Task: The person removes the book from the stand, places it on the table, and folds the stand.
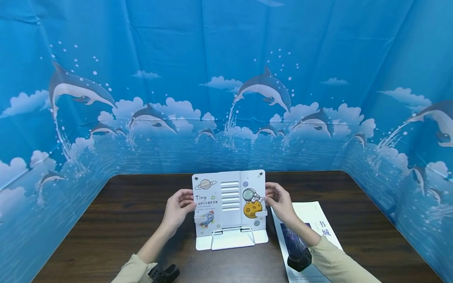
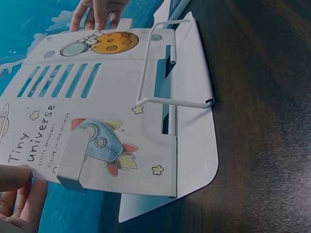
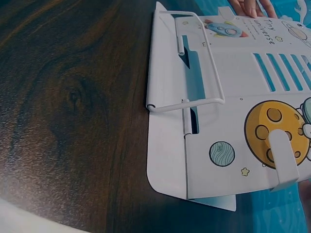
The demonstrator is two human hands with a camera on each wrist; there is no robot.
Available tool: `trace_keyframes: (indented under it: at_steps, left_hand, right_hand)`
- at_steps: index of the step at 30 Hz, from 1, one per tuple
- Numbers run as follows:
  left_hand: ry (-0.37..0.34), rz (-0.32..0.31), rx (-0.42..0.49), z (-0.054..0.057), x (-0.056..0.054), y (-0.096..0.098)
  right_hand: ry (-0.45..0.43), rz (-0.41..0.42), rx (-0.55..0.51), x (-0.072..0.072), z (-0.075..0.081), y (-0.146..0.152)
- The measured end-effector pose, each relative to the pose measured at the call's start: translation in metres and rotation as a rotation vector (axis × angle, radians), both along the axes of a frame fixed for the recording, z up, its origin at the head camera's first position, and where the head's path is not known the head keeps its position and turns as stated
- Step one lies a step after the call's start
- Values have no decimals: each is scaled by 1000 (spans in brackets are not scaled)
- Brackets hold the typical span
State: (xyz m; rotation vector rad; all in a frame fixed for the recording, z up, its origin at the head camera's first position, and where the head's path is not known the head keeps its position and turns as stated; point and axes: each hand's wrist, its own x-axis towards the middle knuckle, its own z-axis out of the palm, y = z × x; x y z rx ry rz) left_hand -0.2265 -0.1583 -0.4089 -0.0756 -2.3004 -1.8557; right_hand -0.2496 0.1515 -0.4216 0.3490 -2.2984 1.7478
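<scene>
Handling: the white, flat-panelled book stand with cartoon space prints (image 1: 231,222) looks like thin painted sheet metal, so probably light for its size, stiff, hard to dent and rather slippery on its smooth faces.
Where to hold: the two plain side edges seem the safest grip; the bent white wire loop (image 2: 175,102) and the small white folded clips (image 3: 284,158) look hinged or springy and might swing if grasped.
Left hand (image 1: 177,208): pinching the stand's left edge, thumb on the front face, other fingers curled beside and behind it.
Right hand (image 1: 281,202): closed in at the right edge, fingers bent, apparently pinching it; how far they reach behind is hidden.
Stand's place: centre of the dark brown wood-grain table (image 1: 124,236), its white base plate (image 3: 165,160) seeming to rest on the wood, the panel raised and leaning back.
Panel art: black "Tiny universe" lettering (image 1: 206,200), a ringed planet (image 1: 205,184) above it, a blue rocket (image 2: 104,141) below; to the right, an astronaut over a cratered orange moon (image 3: 260,121).
Panel build: rounded corners, a column of horizontal slots (image 1: 230,195) near the middle, dark round fittings at the top corners.
White-covered book with a purple picture (image 1: 315,212): flat beside the stand, partly under the right forearm.
</scene>
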Motion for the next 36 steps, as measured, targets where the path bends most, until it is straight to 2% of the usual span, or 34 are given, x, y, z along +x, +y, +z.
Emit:
trace_keyframes:
  at_steps: [5, 12, 20, 28, 31, 36]
  left_hand:
    - [0, -7, 10, 0, 5, -1]
    - [0, -12, 27, 0, 10, 1]
    - [-1, 1, 25, 1, 18, 5]
    - [-3, 3, 32, 2, 23, 9]
    - [-4, 5, 38, 2, 26, 11]
    - [-12, -1, 46, 1, 30, 12]
  right_hand:
    - [-25, -15, 5, -3, 2, -2]
    - [-5, -14, 16, -6, 5, -4]
    - [-64, -23, 6, -10, 11, -7]
    - [-68, -8, 22, 0, 34, -12]
    - [-76, -23, 25, 1, 37, -14]
    - [-36, -26, 42, -3, 37, -17]
